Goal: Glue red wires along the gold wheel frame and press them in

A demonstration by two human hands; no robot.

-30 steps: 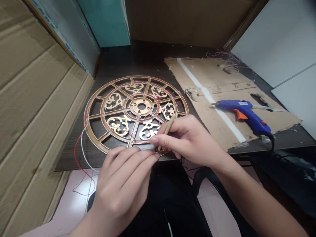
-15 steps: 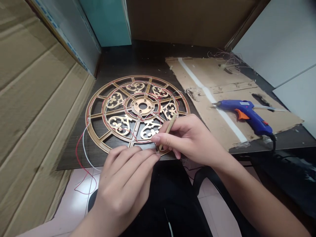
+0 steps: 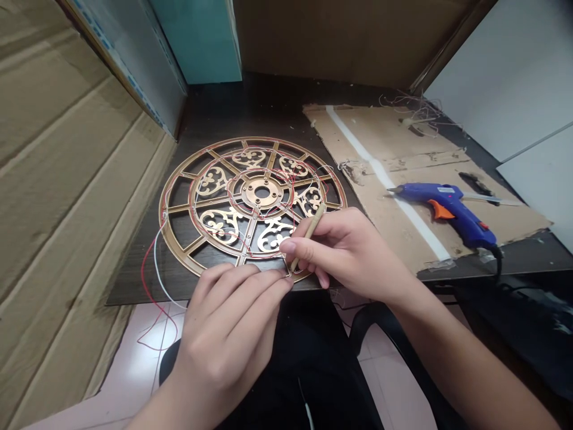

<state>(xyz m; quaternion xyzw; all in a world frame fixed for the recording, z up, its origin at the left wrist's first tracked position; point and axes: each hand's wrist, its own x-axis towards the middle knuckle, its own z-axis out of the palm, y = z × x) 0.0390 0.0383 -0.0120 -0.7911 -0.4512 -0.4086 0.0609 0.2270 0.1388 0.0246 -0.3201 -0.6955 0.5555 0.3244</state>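
Note:
A round gold fretwork disc (image 3: 210, 179) with scroll ornaments lies flat on the dark table (image 3: 233, 113). Thin red and white wires (image 3: 154, 269) run round its rings and hang off the table's front edge. My right hand (image 3: 349, 251) pinches a small tan wooden stick (image 3: 308, 234), its tip pressed on the disc's near rim. My left hand (image 3: 228, 328) has its fingers together, the tips pressing the rim right beside the stick's tip. What lies under those fingertips is hidden.
A blue hot glue gun (image 3: 447, 206) with an orange trigger lies on a torn cardboard sheet (image 3: 380, 137) to the right. Cardboard panels (image 3: 67, 179) wall the left side, white boards (image 3: 514, 77) the right. Glue strands litter the cardboard's far end.
Both hands stay on the disc's near rim; the stick's tip has shifted very slightly. The view has drifted a little to the left.

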